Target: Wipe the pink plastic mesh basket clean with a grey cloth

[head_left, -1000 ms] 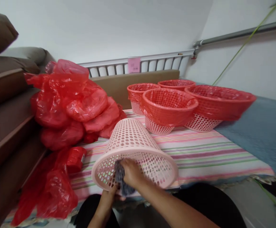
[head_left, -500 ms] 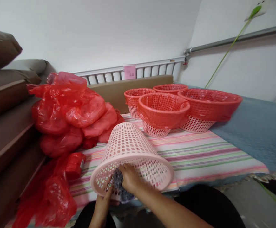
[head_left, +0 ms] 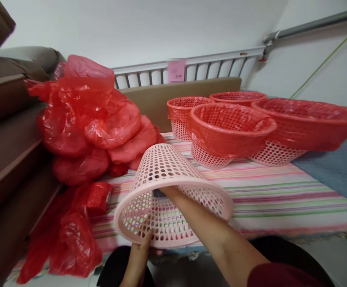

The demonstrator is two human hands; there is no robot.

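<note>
A pale pink perforated plastic wastebasket lies on its side, its mouth facing me. At the lower rim, my left hand is closed on the basket's edge, thumb on the inside. My right hand reaches deep through the mouth; its fingers are mostly hidden behind the upper rim and the holed wall. Beside it shows part of a dark grey cloth, which the hand holds against the basket's inside.
Several wastebaskets lined with red plastic bags stand at the right on a striped cloth. Red bags are heaped at the left beside stacked brown cushions. A red roll lies nearer. Behind is a white radiator.
My right hand has pushed the dark cloth from the mouth deeper into the wastebasket. My left hand stays at the lower rim. The view has shifted, bringing the lined baskets closer.
</note>
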